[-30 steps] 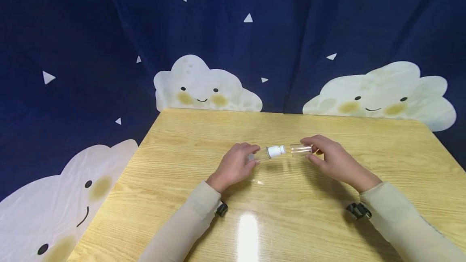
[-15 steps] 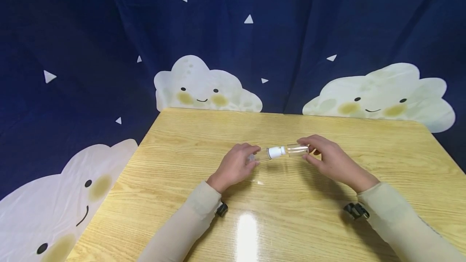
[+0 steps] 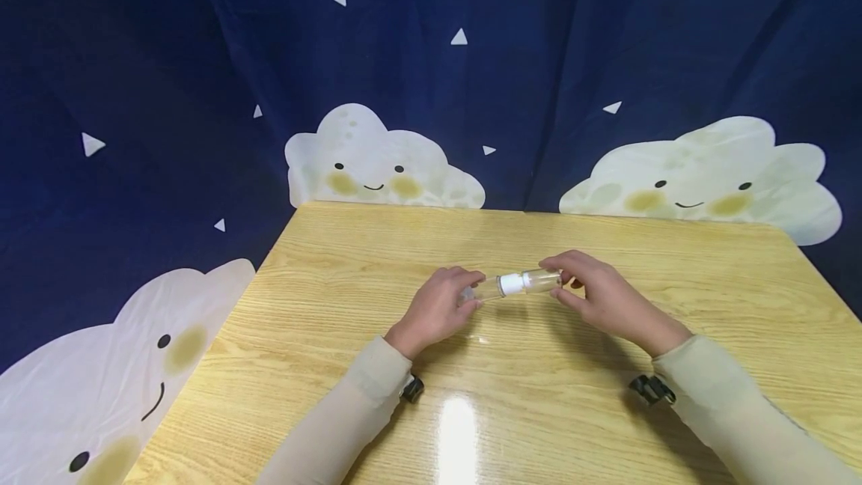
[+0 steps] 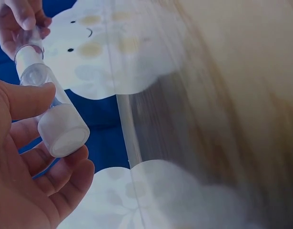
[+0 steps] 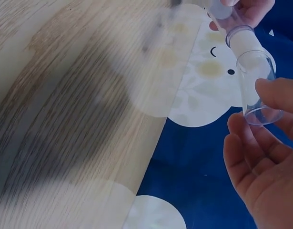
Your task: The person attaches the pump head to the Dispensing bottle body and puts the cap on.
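My left hand (image 3: 438, 307) grips a small clear pump bottle (image 3: 489, 289) by its base, lying sideways above the table. The left wrist view shows the white bottom (image 4: 64, 130) of the bottle between thumb and fingers. Toward the right points the white pump head (image 3: 512, 284). My right hand (image 3: 601, 294) pinches a clear cylindrical cap (image 3: 541, 281) at its closed end, thumb on one side and fingers on the other. In the right wrist view the cap's open rim (image 5: 257, 53) is around the tip of the white pump head, in line with the bottle.
Both hands are over a light wood-grain table (image 3: 377, 245). Behind it hangs a dark blue curtain (image 3: 525, 81) with white clouds and small triangles. Each wrist carries a small black camera, the left one (image 3: 412, 389) near the sleeve cuff.
My right hand has moved left with the cap, closing the gap, and the cap now reaches over the pump's tip. The left hand and bottle have hardly moved.
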Action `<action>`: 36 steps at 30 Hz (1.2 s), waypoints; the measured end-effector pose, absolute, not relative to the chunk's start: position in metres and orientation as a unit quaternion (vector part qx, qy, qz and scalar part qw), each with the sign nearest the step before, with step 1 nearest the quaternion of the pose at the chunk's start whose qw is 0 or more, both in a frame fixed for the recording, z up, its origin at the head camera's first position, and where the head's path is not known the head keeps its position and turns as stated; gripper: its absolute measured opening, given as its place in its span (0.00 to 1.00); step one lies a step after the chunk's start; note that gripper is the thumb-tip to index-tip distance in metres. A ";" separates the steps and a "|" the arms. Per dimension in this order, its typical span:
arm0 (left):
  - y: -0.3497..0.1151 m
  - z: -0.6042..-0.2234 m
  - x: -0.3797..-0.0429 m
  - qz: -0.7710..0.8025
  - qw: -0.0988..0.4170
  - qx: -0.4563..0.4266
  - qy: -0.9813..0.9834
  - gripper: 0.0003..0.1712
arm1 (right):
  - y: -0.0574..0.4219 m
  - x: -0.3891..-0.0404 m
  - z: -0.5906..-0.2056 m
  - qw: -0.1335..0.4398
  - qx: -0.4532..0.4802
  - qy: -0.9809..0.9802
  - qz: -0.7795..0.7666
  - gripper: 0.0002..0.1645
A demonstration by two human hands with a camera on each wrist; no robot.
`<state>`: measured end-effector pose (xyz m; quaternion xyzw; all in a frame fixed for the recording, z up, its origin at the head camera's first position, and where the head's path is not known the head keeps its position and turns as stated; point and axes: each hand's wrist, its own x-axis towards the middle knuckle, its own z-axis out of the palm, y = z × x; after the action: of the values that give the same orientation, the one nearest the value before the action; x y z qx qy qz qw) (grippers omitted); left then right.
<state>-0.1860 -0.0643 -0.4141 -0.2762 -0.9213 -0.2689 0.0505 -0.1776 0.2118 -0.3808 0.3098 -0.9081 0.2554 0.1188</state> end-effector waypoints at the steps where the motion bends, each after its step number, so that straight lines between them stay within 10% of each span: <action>1: -0.064 -0.414 -0.186 -0.268 0.051 -0.276 -0.922 0.22 | 0.211 -0.178 -0.381 0.120 0.311 -0.907 0.256 0.23; 36: -0.061 -0.411 -0.184 -0.270 0.033 -0.288 -0.918 0.22 | 0.202 -0.178 -0.385 0.120 0.300 -0.905 0.276 0.20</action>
<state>-0.1838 -0.0607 -0.4108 -0.2882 -0.9180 -0.2705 0.0328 -0.1783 0.2016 -0.3853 0.2999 -0.9053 0.2759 0.1196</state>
